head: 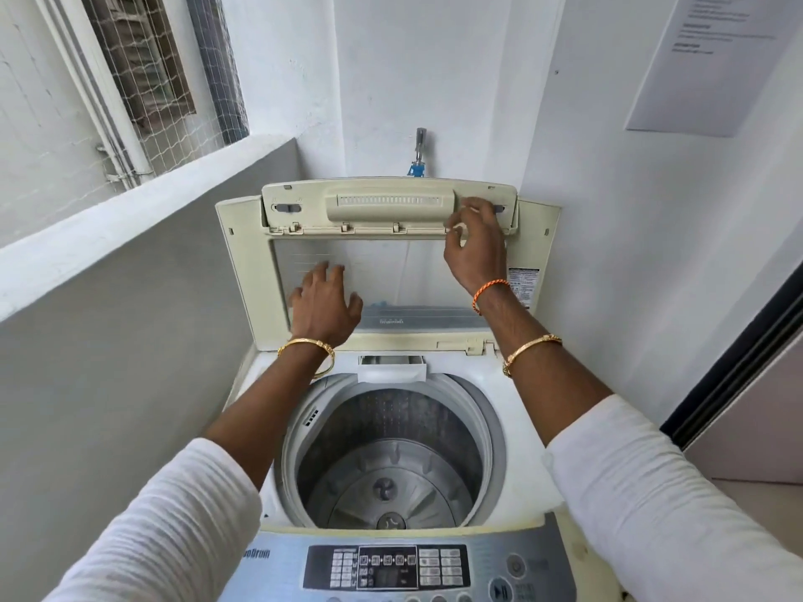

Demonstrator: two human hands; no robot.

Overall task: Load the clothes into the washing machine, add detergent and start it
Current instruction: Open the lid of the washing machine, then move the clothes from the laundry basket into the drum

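The washing machine (391,427) fills the lower centre of the frame, a top-loader with its folding lid (386,262) raised upright at the back. The drum (391,462) gapes open in the middle, and only its grey ribbed floor and perforated wall show inside. A small white detergent drawer (391,369) sits at the drum's rear rim. Along the bottom edge of the frame runs the control panel (386,567) with its dark display and rows of buttons.

The left hand (326,304) reaches up to the lid's clear lower pane, left of centre. Its fingers (323,271) are spread apart and lie flat on or just at the pane, gripping nothing; actual contact is hard to confirm because of motion blur. The right hand (476,249) is higher, at the right end of the lid's folded upper section. Its fingers curl loosely, with the fingertips (471,206) at the edge of the ribbed handle strip and the thumb below near the hinge line; whether they pinch the lid or only touch it cannot be told.

Gold bangles circle both wrists, and an orange thread (489,291) rings the right one. White sleeves cover both forearms.

Behind the lid a tap (419,152) juts from the white wall. A netted window (143,67) occupies the upper left, and a printed sheet (704,63) hangs in the upper right.
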